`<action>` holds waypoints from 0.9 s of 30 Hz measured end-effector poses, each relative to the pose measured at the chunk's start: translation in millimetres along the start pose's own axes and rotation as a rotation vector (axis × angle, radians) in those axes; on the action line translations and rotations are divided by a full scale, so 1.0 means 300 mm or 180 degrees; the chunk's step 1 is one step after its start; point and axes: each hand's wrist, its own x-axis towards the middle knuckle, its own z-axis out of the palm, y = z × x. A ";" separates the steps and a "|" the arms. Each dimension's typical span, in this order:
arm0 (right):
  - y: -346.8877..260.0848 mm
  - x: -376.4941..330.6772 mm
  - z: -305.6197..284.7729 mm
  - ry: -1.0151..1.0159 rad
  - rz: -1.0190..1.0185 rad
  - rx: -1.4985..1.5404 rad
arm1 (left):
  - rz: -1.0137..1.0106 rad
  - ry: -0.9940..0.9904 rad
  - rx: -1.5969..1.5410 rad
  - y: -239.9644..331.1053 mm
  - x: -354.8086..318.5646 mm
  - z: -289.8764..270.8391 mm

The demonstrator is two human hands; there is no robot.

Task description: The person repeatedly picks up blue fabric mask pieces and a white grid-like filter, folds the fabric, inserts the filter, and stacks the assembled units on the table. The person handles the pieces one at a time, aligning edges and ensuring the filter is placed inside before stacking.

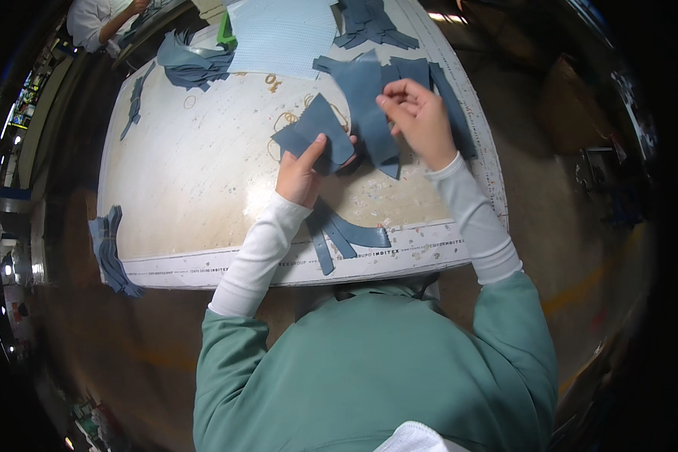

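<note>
work judged mid-way: 1 small blue fabric piece (314, 129) is held in the left hand (301, 175), thumb pressed on top, fingers closed beneath. a longer blue fabric strip (369, 113) is pinched at its upper edge by the right hand (418, 120), fingers closed on it. both are held just above the worktop (196, 173). further cut pieces (343, 233) lie unhandled near the front edge; a stack (369, 22) remains at the far side.

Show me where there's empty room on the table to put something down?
The big bare patch of the table lies left of the left hand, down to the near edge. It is crowded around the right hand, where blue fabric pieces overlap, and at the far edge by the pale sheet.
</note>
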 end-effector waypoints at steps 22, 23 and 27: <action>0.103 0.046 -0.114 0.0332 0.0026 -0.4019 | -0.0068 0.0609 0.0124 -0.013 -0.002 -0.038; 0.097 0.041 -0.113 0.0474 -0.0315 -0.4079 | -0.0066 0.0673 0.0159 -0.016 0.000 -0.040; 0.050 0.017 -0.080 0.0370 -0.1101 -0.3102 | 0.0065 0.0579 0.0059 -0.024 0.010 -0.045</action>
